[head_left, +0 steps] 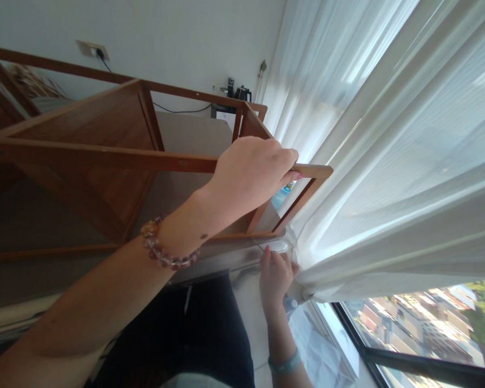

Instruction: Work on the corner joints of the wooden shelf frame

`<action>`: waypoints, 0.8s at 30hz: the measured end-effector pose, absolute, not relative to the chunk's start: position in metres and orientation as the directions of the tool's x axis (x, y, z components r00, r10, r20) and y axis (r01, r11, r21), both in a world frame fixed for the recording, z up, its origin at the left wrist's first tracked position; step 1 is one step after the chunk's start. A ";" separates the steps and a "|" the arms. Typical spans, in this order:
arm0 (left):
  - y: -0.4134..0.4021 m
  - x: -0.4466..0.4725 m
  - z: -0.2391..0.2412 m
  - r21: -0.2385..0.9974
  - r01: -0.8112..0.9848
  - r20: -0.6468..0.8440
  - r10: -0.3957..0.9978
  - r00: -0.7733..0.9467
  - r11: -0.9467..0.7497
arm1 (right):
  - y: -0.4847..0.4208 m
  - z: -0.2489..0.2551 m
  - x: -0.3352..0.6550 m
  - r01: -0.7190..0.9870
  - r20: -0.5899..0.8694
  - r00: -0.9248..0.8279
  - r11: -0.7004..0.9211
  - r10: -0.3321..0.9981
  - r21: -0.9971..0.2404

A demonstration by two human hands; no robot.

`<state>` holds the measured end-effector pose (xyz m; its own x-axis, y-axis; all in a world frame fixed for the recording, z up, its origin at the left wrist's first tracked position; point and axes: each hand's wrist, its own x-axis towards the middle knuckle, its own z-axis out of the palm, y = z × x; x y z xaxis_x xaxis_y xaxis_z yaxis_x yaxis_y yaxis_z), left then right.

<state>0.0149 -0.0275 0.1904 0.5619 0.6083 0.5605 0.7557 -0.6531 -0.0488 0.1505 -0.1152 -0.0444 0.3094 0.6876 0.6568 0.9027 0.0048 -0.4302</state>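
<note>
One wooden frame rail (145, 159) under the curled left hand (250, 173).

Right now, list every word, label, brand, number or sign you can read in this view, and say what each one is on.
No text can be read anywhere in this view.
Blue and white item behind the wooden frame, just past the left hand gripping it: any print is too small and blurred.
Buildings outside the window: no legible signs.
Wall socket and dark appliances: no markings visible.
</note>
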 end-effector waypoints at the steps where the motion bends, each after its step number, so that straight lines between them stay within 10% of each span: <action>1: -0.028 0.015 0.191 -0.048 0.756 0.558 0.610 0.562 -0.653 | -0.116 -0.044 0.150 0.930 0.696 0.272 0.003 0.664 -0.367; 7: -0.028 0.015 0.191 -0.044 0.752 0.547 0.614 0.569 -0.658 | -0.119 -0.038 0.146 0.992 0.781 0.087 0.020 0.619 -0.126; 24: -0.026 0.014 0.188 -0.039 0.746 0.566 0.600 0.565 -0.665 | -0.118 -0.021 0.146 0.996 0.536 -0.010 0.057 0.844 -0.072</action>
<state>0.0144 -0.0257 0.1876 0.5649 0.6003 0.5662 0.7460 -0.6648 -0.0394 0.1458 -0.1175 -0.0209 -0.0097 0.8442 0.5359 0.9957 0.0572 -0.0722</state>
